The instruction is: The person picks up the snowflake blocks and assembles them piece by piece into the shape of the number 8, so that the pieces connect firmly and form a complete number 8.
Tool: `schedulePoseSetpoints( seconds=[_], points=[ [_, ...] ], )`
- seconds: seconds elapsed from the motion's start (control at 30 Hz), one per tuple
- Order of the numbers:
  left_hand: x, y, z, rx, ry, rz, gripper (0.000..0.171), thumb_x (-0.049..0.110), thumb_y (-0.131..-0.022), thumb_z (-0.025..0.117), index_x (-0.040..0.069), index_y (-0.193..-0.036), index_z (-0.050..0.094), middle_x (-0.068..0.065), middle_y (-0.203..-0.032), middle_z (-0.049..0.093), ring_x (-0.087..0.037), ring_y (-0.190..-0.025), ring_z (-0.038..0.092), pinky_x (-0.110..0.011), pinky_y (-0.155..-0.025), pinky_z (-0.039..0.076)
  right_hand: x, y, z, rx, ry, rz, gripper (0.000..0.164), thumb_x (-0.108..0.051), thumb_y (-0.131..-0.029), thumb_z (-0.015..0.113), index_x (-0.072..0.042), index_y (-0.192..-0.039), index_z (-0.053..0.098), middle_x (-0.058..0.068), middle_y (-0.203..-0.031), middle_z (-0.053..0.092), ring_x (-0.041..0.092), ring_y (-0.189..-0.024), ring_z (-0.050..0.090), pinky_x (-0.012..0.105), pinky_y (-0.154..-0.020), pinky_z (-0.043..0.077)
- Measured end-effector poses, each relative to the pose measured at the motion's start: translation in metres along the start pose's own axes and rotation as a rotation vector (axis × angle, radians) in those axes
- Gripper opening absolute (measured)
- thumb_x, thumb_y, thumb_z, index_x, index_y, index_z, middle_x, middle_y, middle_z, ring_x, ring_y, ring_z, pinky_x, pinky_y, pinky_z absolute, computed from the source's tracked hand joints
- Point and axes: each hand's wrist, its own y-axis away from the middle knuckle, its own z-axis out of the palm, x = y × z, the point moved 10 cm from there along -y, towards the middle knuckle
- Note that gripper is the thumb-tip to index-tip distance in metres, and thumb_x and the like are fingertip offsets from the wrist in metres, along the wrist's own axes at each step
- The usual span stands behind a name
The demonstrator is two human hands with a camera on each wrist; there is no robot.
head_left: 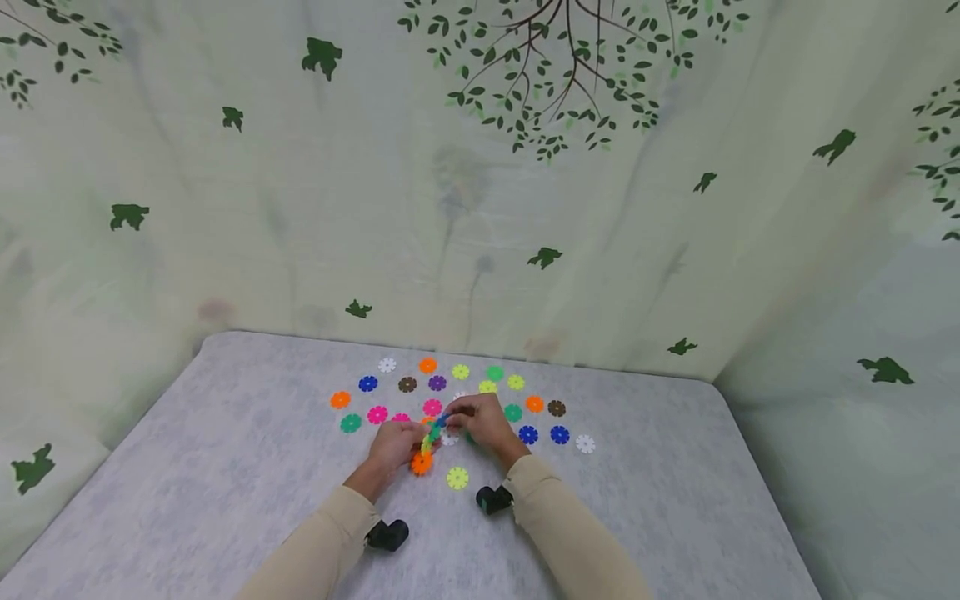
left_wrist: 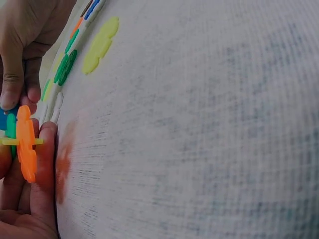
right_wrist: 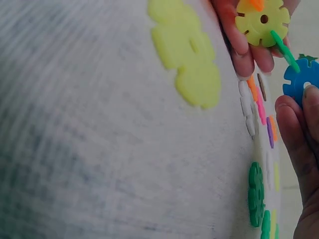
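My left hand (head_left: 395, 446) holds a short chain of slotted plastic discs joined at their notches. An orange disc (left_wrist: 26, 144) is at its near end, then a yellow disc (right_wrist: 256, 31) and a green disc (right_wrist: 286, 52). At the far end, a blue disc (right_wrist: 295, 82) meets the green one. My right hand (head_left: 483, 423) pinches that blue disc between thumb and fingers, as the right wrist view shows. Whether the blue disc is fully slotted in, I cannot tell. Below the hands lies a loose yellow disc (head_left: 457, 477) on the grey cloth.
Loose discs in several colours spread over the cloth-covered table (head_left: 645, 500) beyond the hands, among them a pink disc (head_left: 377, 414), a purple disc (head_left: 437, 382) and a white disc (head_left: 585, 444). A leaf-printed curtain (head_left: 480, 208) hangs behind. Black devices (head_left: 388, 536) sit at both wrists.
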Motion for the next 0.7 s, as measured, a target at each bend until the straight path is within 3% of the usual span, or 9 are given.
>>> schedulePoseSetpoints(
  seconds=[0.17,0.37,0.57,0.7],
  points=[
    [-0.004,0.002,0.006,-0.011,0.000,-0.009,0.026,0.012,-0.099,0.053,-0.009,-0.110,0.064,-0.014,-0.091,0.072,-0.017,-0.077,0.067,-0.025,-0.070,0.054,0.008,0.005,-0.001,0.010,0.006,0.033,0.013,0.001,-0.086,0.068,-0.005,-0.095,0.076,0.004,-0.086,0.071,0.012,-0.070,0.063,0.022,-0.071,0.056],
    [0.000,0.001,0.006,-0.029,-0.016,0.004,0.027,0.014,-0.098,0.055,-0.009,-0.110,0.064,-0.015,-0.095,0.072,-0.021,-0.083,0.067,-0.027,-0.075,0.055,-0.001,0.001,-0.001,-0.025,0.033,-0.048,0.013,0.000,-0.087,0.067,-0.003,-0.097,0.075,0.004,-0.088,0.072,0.010,-0.074,0.063,0.023,-0.074,0.056],
    [0.002,-0.004,0.011,-0.183,0.084,0.026,0.028,0.014,-0.101,0.050,-0.009,-0.114,0.058,-0.018,-0.101,0.070,-0.027,-0.092,0.070,-0.037,-0.088,0.054,-0.008,-0.004,0.000,-0.087,0.037,-0.072,0.009,-0.001,-0.087,0.068,-0.003,-0.093,0.074,0.004,-0.087,0.070,0.010,-0.072,0.060,0.022,-0.070,0.055],
    [0.004,-0.003,0.012,-0.267,0.099,0.043,0.041,0.026,-0.101,0.050,-0.007,-0.125,0.056,-0.015,-0.102,0.070,-0.026,-0.095,0.069,-0.036,-0.089,0.054,-0.017,-0.006,0.002,-0.127,0.047,-0.108,0.008,-0.001,-0.086,0.069,-0.005,-0.092,0.074,0.006,-0.088,0.069,0.011,-0.071,0.059,0.022,-0.069,0.054]
  ],
)
